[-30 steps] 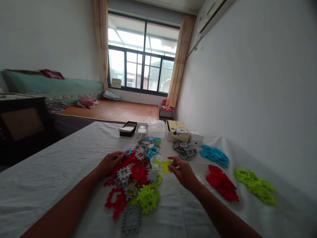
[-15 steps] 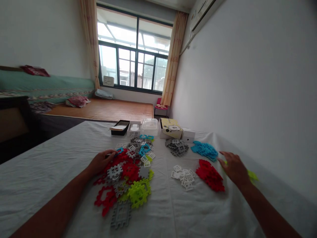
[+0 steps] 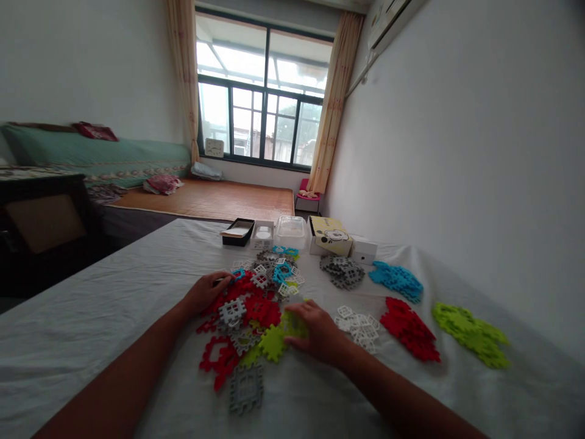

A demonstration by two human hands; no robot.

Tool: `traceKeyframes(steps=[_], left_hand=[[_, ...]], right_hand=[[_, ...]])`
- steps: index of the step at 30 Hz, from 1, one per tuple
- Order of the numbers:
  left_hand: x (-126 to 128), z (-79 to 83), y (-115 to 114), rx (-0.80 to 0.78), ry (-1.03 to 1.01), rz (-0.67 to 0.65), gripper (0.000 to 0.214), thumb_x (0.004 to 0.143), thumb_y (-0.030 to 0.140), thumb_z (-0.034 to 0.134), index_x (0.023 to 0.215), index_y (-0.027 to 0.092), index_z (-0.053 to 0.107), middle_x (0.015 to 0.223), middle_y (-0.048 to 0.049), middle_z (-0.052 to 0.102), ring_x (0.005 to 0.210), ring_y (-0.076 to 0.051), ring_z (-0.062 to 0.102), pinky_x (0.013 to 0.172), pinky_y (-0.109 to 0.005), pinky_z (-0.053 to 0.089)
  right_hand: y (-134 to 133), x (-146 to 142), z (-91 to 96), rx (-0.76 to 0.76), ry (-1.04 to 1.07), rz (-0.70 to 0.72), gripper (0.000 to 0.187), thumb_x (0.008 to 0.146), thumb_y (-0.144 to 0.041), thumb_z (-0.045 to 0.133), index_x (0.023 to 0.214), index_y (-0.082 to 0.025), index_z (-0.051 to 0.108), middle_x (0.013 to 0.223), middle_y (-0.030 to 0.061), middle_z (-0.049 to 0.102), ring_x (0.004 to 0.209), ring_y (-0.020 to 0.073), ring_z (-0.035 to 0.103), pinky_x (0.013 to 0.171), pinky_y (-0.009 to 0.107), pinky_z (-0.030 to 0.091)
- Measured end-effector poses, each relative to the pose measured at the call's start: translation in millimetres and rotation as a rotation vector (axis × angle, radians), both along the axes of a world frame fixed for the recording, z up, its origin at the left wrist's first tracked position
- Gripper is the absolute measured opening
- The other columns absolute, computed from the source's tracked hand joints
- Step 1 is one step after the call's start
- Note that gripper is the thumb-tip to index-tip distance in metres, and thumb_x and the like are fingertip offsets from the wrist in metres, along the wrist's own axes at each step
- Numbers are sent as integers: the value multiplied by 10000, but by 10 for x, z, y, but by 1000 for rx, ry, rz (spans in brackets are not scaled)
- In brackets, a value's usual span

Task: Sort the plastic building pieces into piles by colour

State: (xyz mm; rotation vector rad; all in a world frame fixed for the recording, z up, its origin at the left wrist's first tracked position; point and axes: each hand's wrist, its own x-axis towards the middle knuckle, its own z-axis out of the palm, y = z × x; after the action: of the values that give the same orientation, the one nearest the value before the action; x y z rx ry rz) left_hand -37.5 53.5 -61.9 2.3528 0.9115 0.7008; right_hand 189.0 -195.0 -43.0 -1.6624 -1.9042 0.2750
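Observation:
My right hand [image 3: 315, 329], slightly blurred, is at the right side of a mixed pile of toothed plastic building pieces. Its thumb and fingers close around a yellow-green piece [image 3: 295, 324], beside another yellow-green piece [image 3: 273, 343]. My left hand [image 3: 208, 291] rests at the pile's left edge with curled fingers; what they hold, if anything, is hidden. Its fingertips are by a small blue piece [image 3: 238, 274]. Red pieces [image 3: 262, 310], a grey window-like piece [image 3: 232, 312] and a larger grey piece [image 3: 247, 388] lie between and below the hands.
Sorted heaps lie to the right: white frames [image 3: 359, 328], red pieces [image 3: 409, 329], blue pieces [image 3: 397, 280], grey pieces [image 3: 342, 272] and yellow-green pieces [image 3: 470, 334]. Behind them stand a black box [image 3: 237, 233], a clear plastic tub [image 3: 291, 230] and a yellow box [image 3: 331, 236].
My right hand has moved left from the yellow-green heap at the far right to the mixed pile, and closed on a yellow-green piece. My left hand keeps its place. The view has turned slightly left.

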Motion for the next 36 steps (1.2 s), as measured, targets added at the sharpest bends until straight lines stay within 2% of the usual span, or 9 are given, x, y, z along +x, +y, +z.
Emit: traceKeyframes(steps=[7,11,15,18,21,24,29,32,36], left_hand=[[1,-16,22,38,-34,-9,488,778,577,419,921,207,705,944,-23,719,902,-215,640,823,-254,459],[-10,-12,20,18,-19,1,492,777,578,415,943,211,697,949,-24,718,894,-224,642,811,-267,467],[10,-9,23,23,-17,20,496,759,592,426,926,211,696,955,-32,718,919,-231,634,828,-266,462],[37,-24,32,48,-25,45,493,747,604,429,901,222,701,945,-21,722,917,-225,640,826,-250,461],[53,-40,33,62,-17,66,492,754,597,418,908,220,694,951,-24,720,924,-226,638,828,-256,460],[50,-44,29,54,2,60,476,769,573,415,926,215,687,962,-33,716,926,-224,634,830,-261,455],[17,-31,26,7,-9,30,478,763,577,427,955,226,687,993,-28,710,949,-226,624,860,-275,449],[0,-29,35,-3,-12,16,488,763,585,430,963,222,688,1012,-32,705,960,-230,621,867,-281,451],[-2,-41,66,7,-5,2,477,773,574,432,968,222,689,1007,-28,708,960,-226,624,860,-272,455]], right_hand=[[-170,595,118,14,378,-225,494,810,-495,512,1194,-187,551,1117,83,632,945,206,607,746,322,525],[-776,1561,118,154,56,-588,568,778,-523,510,1247,-203,501,1225,116,571,1002,245,590,840,394,492],[-1661,2784,-166,144,-377,-1055,588,716,-576,494,1119,-157,586,1068,197,634,973,363,588,771,526,482],[-1988,3210,-317,84,-520,-1202,484,702,-599,492,986,-239,646,1066,199,642,985,424,562,665,576,467],[-1725,2918,-234,203,-547,-1071,430,762,-551,459,1016,-253,637,1154,171,610,1084,370,523,826,541,442],[-1102,2058,-39,226,-339,-661,427,815,-468,447,1104,-196,606,1121,125,634,1067,288,559,940,488,421],[-315,583,96,75,-66,-49,346,792,-323,566,1136,-337,601,1082,13,664,1046,253,580,897,440,497],[-149,184,78,35,-104,22,418,748,-289,620,1150,-396,577,1147,-16,634,1096,291,551,934,509,466],[-118,56,26,-3,-117,10,296,764,-319,585,1049,-387,628,1079,-6,664,1045,301,584,931,511,473]])
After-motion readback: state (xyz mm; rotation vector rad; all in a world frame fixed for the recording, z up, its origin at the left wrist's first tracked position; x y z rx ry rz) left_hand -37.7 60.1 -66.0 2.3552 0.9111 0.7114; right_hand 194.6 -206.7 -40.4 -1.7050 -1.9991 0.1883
